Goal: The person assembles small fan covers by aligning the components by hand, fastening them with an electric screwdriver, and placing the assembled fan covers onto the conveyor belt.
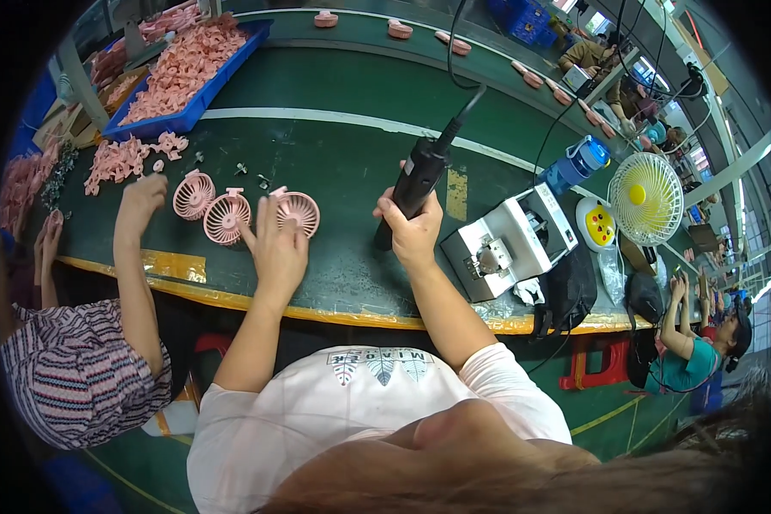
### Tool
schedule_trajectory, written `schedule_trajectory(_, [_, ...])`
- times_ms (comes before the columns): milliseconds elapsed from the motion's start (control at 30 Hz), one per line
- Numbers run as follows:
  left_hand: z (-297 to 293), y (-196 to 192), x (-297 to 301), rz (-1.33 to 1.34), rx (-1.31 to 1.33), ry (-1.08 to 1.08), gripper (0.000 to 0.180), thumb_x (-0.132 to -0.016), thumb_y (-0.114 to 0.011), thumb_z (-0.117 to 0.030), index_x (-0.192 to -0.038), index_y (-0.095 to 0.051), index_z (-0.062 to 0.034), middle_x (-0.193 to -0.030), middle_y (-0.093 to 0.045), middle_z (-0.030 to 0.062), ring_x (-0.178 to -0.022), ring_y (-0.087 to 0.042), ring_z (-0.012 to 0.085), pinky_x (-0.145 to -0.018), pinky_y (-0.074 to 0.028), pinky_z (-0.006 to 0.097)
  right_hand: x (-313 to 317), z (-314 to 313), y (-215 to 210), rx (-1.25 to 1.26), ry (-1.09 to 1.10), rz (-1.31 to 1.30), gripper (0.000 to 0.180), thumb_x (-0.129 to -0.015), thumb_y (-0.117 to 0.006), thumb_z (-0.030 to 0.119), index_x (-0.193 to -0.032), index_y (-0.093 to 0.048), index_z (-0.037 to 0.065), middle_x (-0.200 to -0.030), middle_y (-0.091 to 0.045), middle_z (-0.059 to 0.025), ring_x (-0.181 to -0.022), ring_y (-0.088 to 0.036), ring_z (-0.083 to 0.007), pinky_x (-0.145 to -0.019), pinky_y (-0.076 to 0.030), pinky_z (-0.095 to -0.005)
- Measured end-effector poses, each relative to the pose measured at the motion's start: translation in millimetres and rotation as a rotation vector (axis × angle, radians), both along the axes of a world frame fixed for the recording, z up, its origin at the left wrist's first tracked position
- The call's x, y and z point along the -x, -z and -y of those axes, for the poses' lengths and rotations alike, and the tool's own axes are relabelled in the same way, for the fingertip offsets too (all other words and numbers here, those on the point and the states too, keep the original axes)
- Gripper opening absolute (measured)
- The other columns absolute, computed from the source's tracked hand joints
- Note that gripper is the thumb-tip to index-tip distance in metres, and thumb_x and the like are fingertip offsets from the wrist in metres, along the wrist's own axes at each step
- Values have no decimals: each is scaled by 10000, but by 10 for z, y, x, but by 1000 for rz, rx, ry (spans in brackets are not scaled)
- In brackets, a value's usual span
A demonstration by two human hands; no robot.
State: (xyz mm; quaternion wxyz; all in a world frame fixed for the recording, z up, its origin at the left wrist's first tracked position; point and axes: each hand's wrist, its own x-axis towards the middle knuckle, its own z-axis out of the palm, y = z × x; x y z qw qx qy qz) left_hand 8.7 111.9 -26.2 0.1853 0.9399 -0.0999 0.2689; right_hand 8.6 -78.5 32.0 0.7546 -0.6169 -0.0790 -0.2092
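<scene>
Green covers the workbench [342,163] before us, its near edge bound in yellow tape. Toward its far left we have a blue tray [167,126] heaped with pink plastic parts [193,64]. Over at the right stands a white fan [646,201] with a yellow hub, and nearer to us sits a boxy white machine [509,236], a blue bottle [565,171] just behind it.

Our black power tool [418,180] is held tilted above the bench, left of that machine, its cable running up from the top end. Our right hand [415,224] is closed around its barrel. Our left hand [278,248] is loosely spread, palm down, its fingers over the left side of the rightmost of three round pink grilles [304,214] and its thumb beside the middle one; we cannot tell how firmly it touches either.

Left of the grilles, a co-worker's hand [145,197] hovers near a pile of small pink pieces [118,163]. Smallest are some metallic bits [264,182] lying just beyond the grilles.
</scene>
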Motion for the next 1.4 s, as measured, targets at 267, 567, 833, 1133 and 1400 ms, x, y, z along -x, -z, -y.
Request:
schedule_trajectory(267, [454, 113, 473, -27, 71, 400, 240, -672, -648, -146, -876, -635, -20, -1133, -490, 182, -1129, -414, 318, -968, -196, 609, 507, 191, -179, 37, -46, -128, 377, -710, -550, 0, -1074, -462, -41, -673, -535, -66, -561, -524, -136, -548, -424, -243])
schedule_trajectory(567, [991, 36, 568, -4, 185, 854, 173, -666, -644, -150, -787, -625, -27, -1067, -492, 163, -1104, -422, 303, -900, -307, 522, 1015, 879, -279, -176, -62, -18, 608, -720, -694, 227, -1171, -367, -18, -645, -519, -85, -540, -539, -189, -512, -462, -297])
schedule_trajectory(833, [1102, 91, 624, -24, 202, 947, 106, -651, -634, -120, -714, -594, -44, -1106, -489, 165, -1095, -437, 284, -880, -318, 484, 1066, 1181, -659, -46, 144, 266, 566, -732, -681, 365, -1119, -406, 57, -676, -503, -68, -552, -507, -187, -563, -441, -319])
schedule_trajectory(1133, [1061, 167, 660, -82, 243, 919, 148, -638, -606, -101, -776, -601, -45, -1095, -484, 144, -953, -471, 277, -768, -379, 364, 749, 1131, -646, 169, 169, 294, 511, -758, -671, 374, -1095, -433, 72, -717, -511, -64, -615, -506, -182, -601, -427, -319])
schedule_trajectory(1400, [1069, 68, 650, -67, 194, 959, 145, -632, -586, -92, -744, -606, -1, -1038, -510, 124, -949, -475, 239, -750, -377, 334, 736, 1094, -523, -76, 71, 105, 512, -761, -657, 389, -1080, -426, 60, -693, -493, -55, -594, -491, -177, -597, -425, -321])
